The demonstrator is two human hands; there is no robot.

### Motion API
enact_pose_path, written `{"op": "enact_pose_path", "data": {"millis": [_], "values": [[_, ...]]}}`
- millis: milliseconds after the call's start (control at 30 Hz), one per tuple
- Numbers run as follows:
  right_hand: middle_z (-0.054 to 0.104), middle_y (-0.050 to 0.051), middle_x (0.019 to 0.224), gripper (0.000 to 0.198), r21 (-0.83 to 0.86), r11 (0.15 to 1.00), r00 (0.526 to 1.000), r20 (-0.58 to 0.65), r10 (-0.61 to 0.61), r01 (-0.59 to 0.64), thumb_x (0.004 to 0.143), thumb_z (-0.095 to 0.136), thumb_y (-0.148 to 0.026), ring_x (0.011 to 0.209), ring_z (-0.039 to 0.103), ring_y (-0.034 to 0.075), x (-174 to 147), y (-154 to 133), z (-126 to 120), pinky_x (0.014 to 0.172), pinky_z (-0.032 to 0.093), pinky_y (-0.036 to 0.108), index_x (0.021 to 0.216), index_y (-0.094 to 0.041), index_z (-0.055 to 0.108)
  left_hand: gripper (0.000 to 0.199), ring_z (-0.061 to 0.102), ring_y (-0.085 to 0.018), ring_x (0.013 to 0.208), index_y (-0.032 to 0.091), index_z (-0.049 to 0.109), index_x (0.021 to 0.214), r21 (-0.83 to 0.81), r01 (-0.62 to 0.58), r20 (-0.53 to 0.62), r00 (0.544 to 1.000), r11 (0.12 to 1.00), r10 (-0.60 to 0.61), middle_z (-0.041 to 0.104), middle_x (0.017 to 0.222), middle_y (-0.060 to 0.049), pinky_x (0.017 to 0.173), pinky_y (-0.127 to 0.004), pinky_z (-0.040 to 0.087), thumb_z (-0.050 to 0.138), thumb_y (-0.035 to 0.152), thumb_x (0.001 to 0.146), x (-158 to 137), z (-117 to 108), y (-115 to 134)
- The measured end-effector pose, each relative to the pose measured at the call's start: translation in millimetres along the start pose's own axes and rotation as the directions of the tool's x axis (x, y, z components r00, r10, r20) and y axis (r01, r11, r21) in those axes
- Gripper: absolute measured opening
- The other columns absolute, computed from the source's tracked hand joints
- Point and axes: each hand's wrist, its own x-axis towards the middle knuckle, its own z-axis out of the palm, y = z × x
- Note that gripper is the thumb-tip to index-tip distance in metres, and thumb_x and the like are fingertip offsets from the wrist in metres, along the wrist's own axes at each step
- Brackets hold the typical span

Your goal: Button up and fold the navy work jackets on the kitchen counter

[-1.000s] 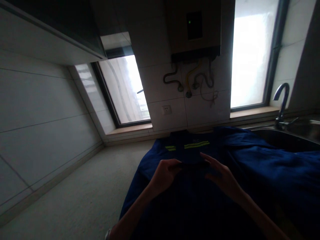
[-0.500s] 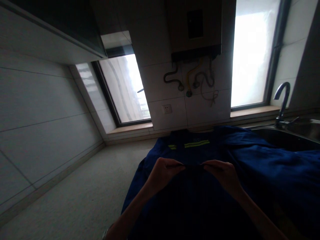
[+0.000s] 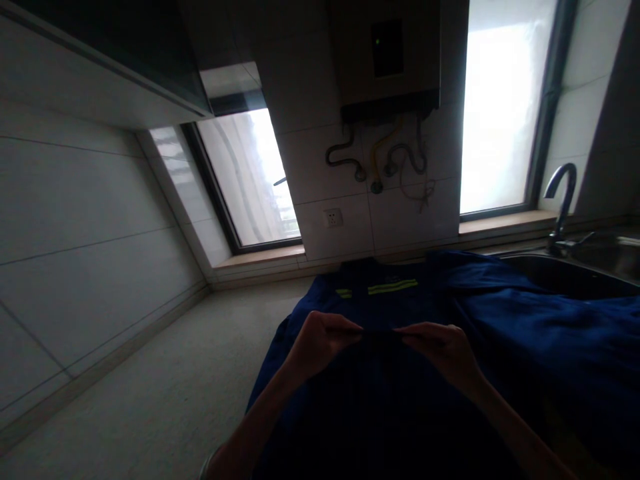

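A dark blue work jacket [image 3: 320, 300] with yellow-green stripes [image 3: 393, 287] across its chest lies spread on the counter. My left hand [image 3: 320, 343] is closed in a pinch at the middle of the jacket, thumb against fingers. A short way to the right, my right hand [image 3: 445, 347] pinches in the same way, its fingertips facing those of the left. A dark strip of the jacket's cloth seems to run between the two pinches. Below the hands the cloth is almost black, so its folds and edges are hard to make out.
The pale counter [image 3: 165, 373] runs along the left wall. At the right are a metal sink [image 3: 613, 273] and a curved faucet [image 3: 565, 193]; blue cloth reaches the sink's near edge. A water heater [image 3: 387, 60] with hoses hangs between two windows, above a wall socket [image 3: 333, 217].
Both hands have shifted slightly left, still pinching, and the right fingertips are a little nearer the left ones. A small green light now shows on the heater. The jacket lies much as before.
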Motion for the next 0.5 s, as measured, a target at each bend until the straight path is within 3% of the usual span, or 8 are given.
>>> {"op": "enact_pose_path", "data": {"millis": [167,333,433,500], "values": [[0.072,0.002,0.085,0.018,0.048,0.999,1.000,0.014,-0.017,0.016,0.075,0.065,-0.034,0.075,0.067,0.018,3.5,-4.1,1.7,0.061,0.054,0.022,0.086,-0.023,0.074,0.022,0.066,-0.016,0.072,0.019,0.073,0.088,0.034,0.044,0.048,0.998,0.998,-0.046,0.072,0.080,-0.003,0.064,-0.023,0.051,0.066,0.027,0.069,-5.4,-4.5,3.6],[0.072,0.002,0.086,0.017,0.082,0.996,0.999,0.027,-0.045,0.042,0.076,0.064,-0.033,0.076,0.068,0.018,6.9,-7.1,7.7,0.066,0.055,0.023,0.087,-0.024,0.073,0.032,0.064,-0.020,0.090,0.022,0.070,0.101,0.328,-0.152,0.035,0.988,0.932,0.149,0.070,0.099,-0.004,0.082,-0.029,0.048,0.065,0.037,0.074,-10.1,10.9,19.1],[0.072,0.002,0.086,0.017,0.092,0.995,0.998,0.044,-0.051,0.047,0.076,0.064,-0.034,0.077,0.068,0.018,10.4,-7.1,14.2,0.069,0.056,0.025,0.085,-0.023,0.073,0.022,0.065,-0.018,0.083,0.023,0.072,0.094,0.416,-0.265,0.170,0.962,0.870,0.212,0.072,0.090,-0.003,0.076,-0.027,0.047,0.056,0.029,0.081,1.8,19.3,23.3],[0.071,0.003,0.091,0.021,0.103,0.994,0.997,0.056,-0.051,0.045,0.075,0.066,-0.035,0.080,0.067,0.019,13.2,-5.9,16.3,0.073,0.057,0.027,0.091,-0.022,0.072,0.019,0.065,-0.015,0.071,0.021,0.073,0.087,0.416,-0.255,0.207,0.961,0.873,0.181,0.072,0.079,-0.001,0.065,-0.023,0.046,0.056,0.026,0.080,18.0,8.0,18.9]]}}
